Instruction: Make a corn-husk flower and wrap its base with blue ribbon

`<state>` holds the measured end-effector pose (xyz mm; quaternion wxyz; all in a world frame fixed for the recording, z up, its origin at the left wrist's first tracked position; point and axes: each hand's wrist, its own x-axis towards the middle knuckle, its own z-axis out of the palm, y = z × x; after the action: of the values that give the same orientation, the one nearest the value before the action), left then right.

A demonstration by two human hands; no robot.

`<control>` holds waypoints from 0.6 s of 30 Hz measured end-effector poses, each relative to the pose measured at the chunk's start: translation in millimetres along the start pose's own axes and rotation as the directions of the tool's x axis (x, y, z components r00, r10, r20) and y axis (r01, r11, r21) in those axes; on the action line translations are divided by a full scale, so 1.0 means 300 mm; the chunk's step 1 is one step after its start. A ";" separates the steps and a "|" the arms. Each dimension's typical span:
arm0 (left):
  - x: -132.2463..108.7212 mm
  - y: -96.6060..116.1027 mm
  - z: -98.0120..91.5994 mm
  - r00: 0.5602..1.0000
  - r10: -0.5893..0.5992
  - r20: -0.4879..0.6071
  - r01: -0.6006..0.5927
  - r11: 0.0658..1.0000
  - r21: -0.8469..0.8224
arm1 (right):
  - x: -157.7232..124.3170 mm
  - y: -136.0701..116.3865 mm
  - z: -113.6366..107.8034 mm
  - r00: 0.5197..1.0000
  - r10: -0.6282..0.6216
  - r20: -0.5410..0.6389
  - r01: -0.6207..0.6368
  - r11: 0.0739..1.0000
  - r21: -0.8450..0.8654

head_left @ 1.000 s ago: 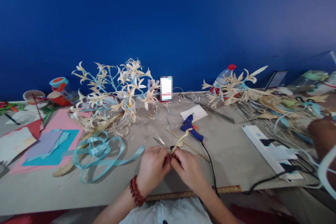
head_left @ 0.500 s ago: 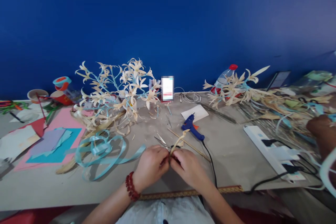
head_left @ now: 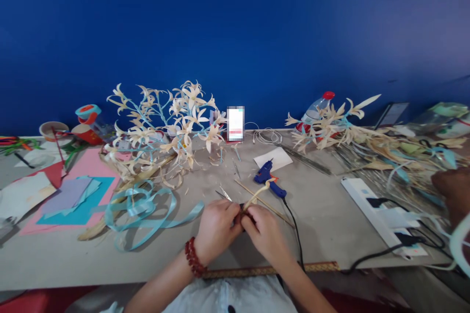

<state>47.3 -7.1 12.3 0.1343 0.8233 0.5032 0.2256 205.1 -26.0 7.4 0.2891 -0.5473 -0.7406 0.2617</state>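
A pale strip of dried husk (head_left: 255, 197) rises from between the fingertips of both hands, its curled end leaning right toward the glue gun. My left hand (head_left: 220, 225), with a red bead bracelet (head_left: 194, 257) at the wrist, is closed in a pinch at the strip's base. Pressed up against it, my right hand (head_left: 267, 234) pinches the same strip. The fingers hide its lower part. Just beyond the left knuckles lie scissors (head_left: 225, 192), their handles covered by the hand. A blue glue gun (head_left: 270, 179) rests past the right hand, near a thin stick (head_left: 273, 209).
Pale husk flowers (head_left: 191, 117) on blue stems stand at the back left. Blue ribbon (head_left: 165, 225) coils near my left forearm, beside coloured paper (head_left: 99, 205). A white power strip (head_left: 367, 208) lies right. Another person's hand (head_left: 451, 188) is at the right edge.
Both hands have shifted slightly right while staying together. The husk strip has tipped further right, and its end now overlaps the glue gun.
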 end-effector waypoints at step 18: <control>-0.049 -0.214 -0.091 0.961 -0.271 -0.058 0.277 0.924 0.263 | -0.162 0.198 -0.392 0.848 0.447 -0.284 -0.075 0.631 0.772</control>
<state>-21.6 9.2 3.6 0.0465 0.7531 0.6405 0.1430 339.6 -48.8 40.6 0.6049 -0.5326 -0.3924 0.4432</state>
